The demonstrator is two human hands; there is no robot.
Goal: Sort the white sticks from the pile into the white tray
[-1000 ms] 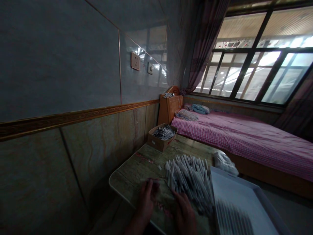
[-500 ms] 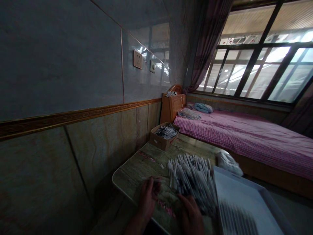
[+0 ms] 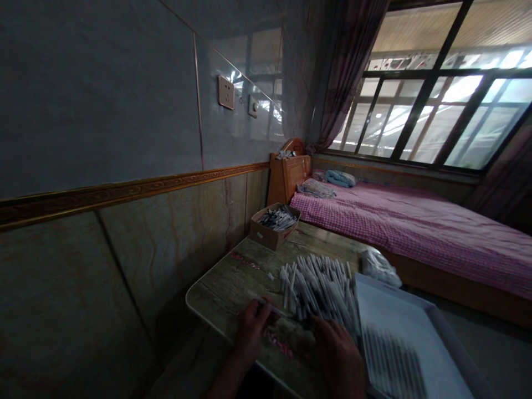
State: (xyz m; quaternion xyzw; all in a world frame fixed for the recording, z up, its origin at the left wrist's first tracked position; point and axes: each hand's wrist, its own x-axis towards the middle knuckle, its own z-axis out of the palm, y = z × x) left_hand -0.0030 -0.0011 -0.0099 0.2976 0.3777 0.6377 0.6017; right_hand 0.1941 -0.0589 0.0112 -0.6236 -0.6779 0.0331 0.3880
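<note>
Left hand [image 3: 252, 332], fingers closed on a thin white stick [image 3: 262, 300]; right hand [image 3: 338, 354], fingers [image 3: 322, 327] against loose white sticks [image 3: 320, 285], grip unclear, on mottled brown counter [image 3: 220, 293].

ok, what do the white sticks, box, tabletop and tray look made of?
The white sticks look like paper or plastic, with a plain pale finish; they're too small to tell which. The box looks like matte brown cardboard, with folded flaps. The tabletop seems printed laminate: patterned, slightly glossy. The tray looks like smooth white plastic with a raised rim, though painted metal is possible.
</note>
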